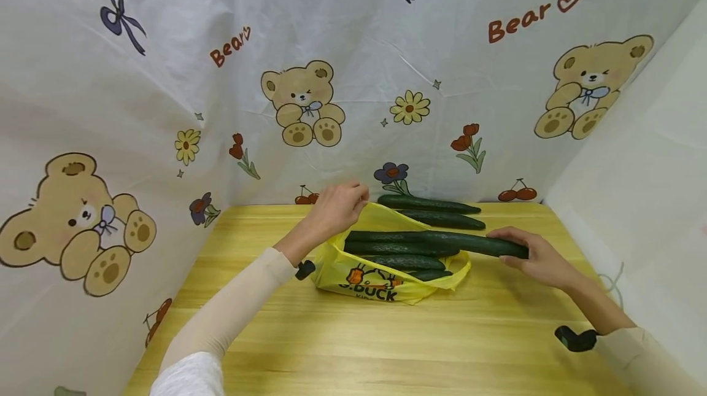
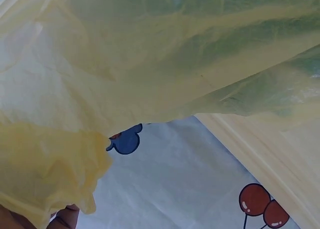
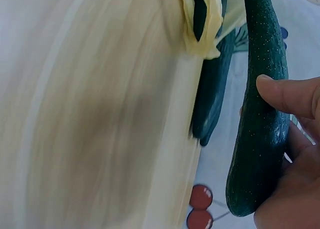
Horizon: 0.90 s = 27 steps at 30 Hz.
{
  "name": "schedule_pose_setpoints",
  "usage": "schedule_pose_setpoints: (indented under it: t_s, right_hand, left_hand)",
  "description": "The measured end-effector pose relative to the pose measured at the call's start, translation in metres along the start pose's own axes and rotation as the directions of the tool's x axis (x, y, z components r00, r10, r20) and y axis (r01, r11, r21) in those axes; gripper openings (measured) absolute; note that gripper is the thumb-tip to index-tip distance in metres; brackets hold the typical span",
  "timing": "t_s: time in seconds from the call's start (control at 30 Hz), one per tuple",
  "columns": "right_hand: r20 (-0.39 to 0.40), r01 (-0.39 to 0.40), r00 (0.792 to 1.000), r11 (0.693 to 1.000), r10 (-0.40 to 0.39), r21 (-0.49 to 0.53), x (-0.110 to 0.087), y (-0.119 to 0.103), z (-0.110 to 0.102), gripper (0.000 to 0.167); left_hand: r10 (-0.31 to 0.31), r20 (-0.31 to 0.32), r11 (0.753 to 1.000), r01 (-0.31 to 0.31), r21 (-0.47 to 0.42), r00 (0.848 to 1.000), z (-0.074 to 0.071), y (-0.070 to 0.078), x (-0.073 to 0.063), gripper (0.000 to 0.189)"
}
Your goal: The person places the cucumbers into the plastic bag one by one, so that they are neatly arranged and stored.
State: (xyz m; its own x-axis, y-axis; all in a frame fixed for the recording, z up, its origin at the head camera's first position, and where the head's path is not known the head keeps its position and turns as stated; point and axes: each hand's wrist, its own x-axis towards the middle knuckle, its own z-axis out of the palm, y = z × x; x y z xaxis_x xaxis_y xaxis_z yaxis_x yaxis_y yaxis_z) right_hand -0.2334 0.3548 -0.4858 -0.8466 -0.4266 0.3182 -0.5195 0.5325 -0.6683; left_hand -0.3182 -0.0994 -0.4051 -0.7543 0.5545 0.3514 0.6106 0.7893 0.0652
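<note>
A yellow plastic bag (image 1: 331,270) with a duck print lies on its side, its mouth facing right. My left hand (image 1: 338,207) pinches the upper rim and lifts it; in the left wrist view the bunched plastic (image 2: 55,174) reaches down to the fingertips (image 2: 69,216). Several cucumbers (image 1: 394,250) lie inside. My right hand (image 1: 544,261) grips one long cucumber (image 1: 472,244) by its right end, thumb on one side, fingers on the other. That cucumber's left end overlaps those in the bag's mouth.
Two more cucumbers, one at the back (image 1: 431,203) and one in front of it (image 1: 447,219), lie on the wooden table (image 1: 386,347) behind the bag. A white sheet (image 1: 364,34) printed with bears hangs at the table's back and sides.
</note>
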Motion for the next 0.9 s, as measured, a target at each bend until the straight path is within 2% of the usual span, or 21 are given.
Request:
schedule_pose_setpoints:
  t_s: [0.33, 0.57, 0.9]
  right_hand:
    - [0.055, -0.034, 0.998, 0.996, 0.039, -0.08, 0.033, -0.017, 0.024, 0.047]
    - [0.112, -0.078, 0.99, 0.991, 0.091, -0.113, 0.061, -0.025, 0.055, 0.048]
    - [0.142, -0.07, 0.986, 0.988, 0.09, -0.137, 0.091, -0.037, 0.083, 0.047]
  left_hand:
    - [0.003, 0.017, 1.0, -0.002, -0.005, 1.0, -0.008, 0.009, -0.001, 0.008]
    - [-0.008, 0.023, 1.0, 0.008, -0.012, 1.0, -0.009, 0.009, 0.0, 0.007]
    - [-0.002, 0.02, 1.0, 0.003, -0.011, 1.0, -0.009, 0.01, -0.001, 0.008]
